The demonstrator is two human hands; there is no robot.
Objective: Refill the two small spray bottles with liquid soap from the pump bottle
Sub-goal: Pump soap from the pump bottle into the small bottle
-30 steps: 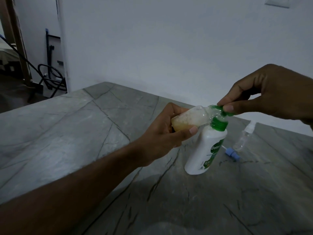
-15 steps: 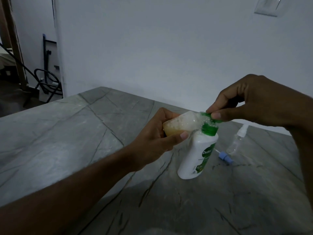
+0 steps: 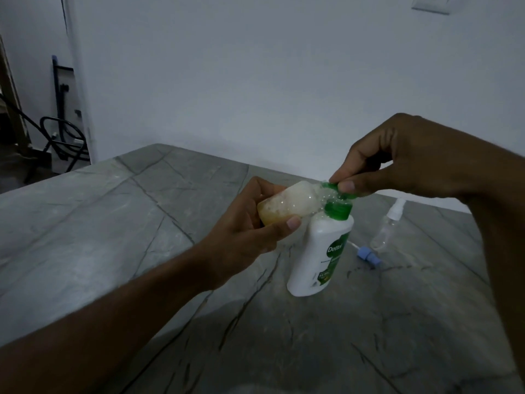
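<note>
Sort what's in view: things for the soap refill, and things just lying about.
For the job: pump bottle, small bottle held sideways by the left hand, right hand pinching the green pump, spray bottle, blue spray cap.
Lying about: black stand by the wall.

Dim, bluish, flat light fills the scene, with no clear source. The white wall [image 3: 284, 81] reads grey. A soft dark shadow lies on the near table [image 3: 341, 351]. Edges bend with wide-angle distortion; the near left forearm [image 3: 85, 336] is blurred.
</note>
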